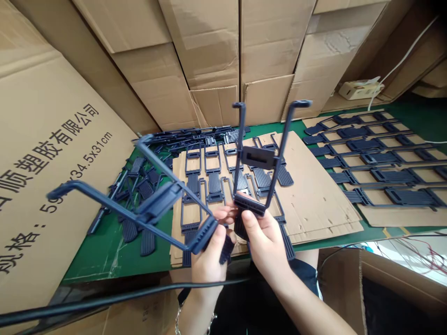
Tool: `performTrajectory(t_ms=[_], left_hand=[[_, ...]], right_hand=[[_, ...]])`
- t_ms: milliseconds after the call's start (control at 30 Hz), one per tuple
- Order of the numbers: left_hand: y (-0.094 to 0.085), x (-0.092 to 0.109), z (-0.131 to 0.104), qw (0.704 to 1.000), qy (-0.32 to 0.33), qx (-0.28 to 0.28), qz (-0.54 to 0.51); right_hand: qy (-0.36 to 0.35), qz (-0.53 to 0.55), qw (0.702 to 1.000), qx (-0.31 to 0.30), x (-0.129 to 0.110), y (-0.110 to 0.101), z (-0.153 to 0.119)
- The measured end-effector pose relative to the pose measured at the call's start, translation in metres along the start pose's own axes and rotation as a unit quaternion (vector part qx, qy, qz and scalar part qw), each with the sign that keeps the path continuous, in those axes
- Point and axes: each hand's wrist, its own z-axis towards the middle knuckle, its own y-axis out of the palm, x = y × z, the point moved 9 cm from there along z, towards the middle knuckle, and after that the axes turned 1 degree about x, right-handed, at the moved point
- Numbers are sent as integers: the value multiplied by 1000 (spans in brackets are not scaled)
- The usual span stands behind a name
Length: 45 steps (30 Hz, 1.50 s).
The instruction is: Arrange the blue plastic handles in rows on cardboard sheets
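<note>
My left hand grips a dark blue plastic frame by its ridged end. The frame tilts up to the left, its two hooked arms pointing away from me. A second frame of the same kind stands nearly upright in my right hand, thumb on its base bar. Its two hooked tips point up. Both hands are close together, and the fingers behind the frames are partly hidden. Below them, several matching frames lie in rows on a stack of cardboard sheets.
Loose blue parts are piled on the green table at left. More frames lie on cardboard at right. Cardboard boxes wall the back, and a printed box stands left. A black cable crosses in front.
</note>
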Motion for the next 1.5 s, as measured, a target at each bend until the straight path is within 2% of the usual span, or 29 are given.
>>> performTrajectory(t_ms=[67,133,233,300,367,433,533,600,667,833,967,1167,1333,1400,1500], left_hand=[[-8,5,8,999,-5,22,-29],[-14,10,17,998,-12,29,-54],[-12,15,27,995,-30,-21,-91],[-10,15,30,993,-39,-50,-98],[-12,14,31,993,-46,-48,-95],[-18,11,31,994,-54,-16,-95],[-25,7,31,992,-57,40,-107],[-27,5,31,990,-58,63,-116],[-24,2,29,988,-59,74,-121],[-12,-8,19,991,-61,62,-105],[0,-17,13,992,-86,30,-87],[16,3,17,994,-36,-43,-95],[27,10,11,990,-24,-130,-56],[34,9,6,982,-29,-181,-51],[41,1,4,970,-68,-221,-69]], right_hand=[[40,16,999,-32,2,-2,-1],[106,-11,989,-100,9,1,-6],[222,-67,950,-210,26,7,-23],[253,-107,931,-242,33,6,-31],[222,-189,927,-235,34,1,-30],[129,-312,920,-197,26,-4,-21],[-22,-453,875,-167,9,2,-15],[-78,-484,852,-181,5,11,-16],[-123,-492,842,-183,0,18,-17],[-215,-470,848,-123,-16,21,-24],[-265,-444,846,-133,-26,22,-32],[-267,-429,840,-198,-35,22,-38],[-269,-448,825,-214,-41,19,-40],[-272,-451,826,-201,-44,15,-39],[-298,-427,843,-132,-57,0,-35]])
